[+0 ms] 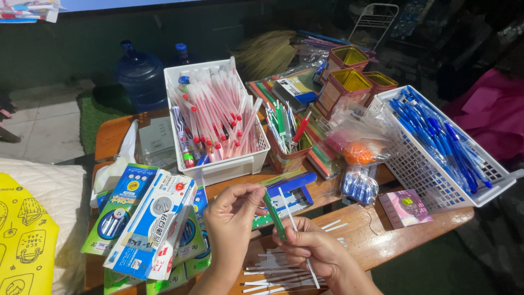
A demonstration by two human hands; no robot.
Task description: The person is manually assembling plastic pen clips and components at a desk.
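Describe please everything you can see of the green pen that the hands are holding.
The green pen is a slim stick, apparently plastic, tilted a little from upright. The left hand pinches its upper end and the right hand grips its lower end, together with a thin white refill. It is held above the wooden table.

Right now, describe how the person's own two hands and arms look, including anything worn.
Both the left hand and the right hand are bare: no gloves, rings, watch or bracelets visible. Both forearms are uncovered as far as the frame shows, with no sleeve in view. Fingernails look short and unpainted.
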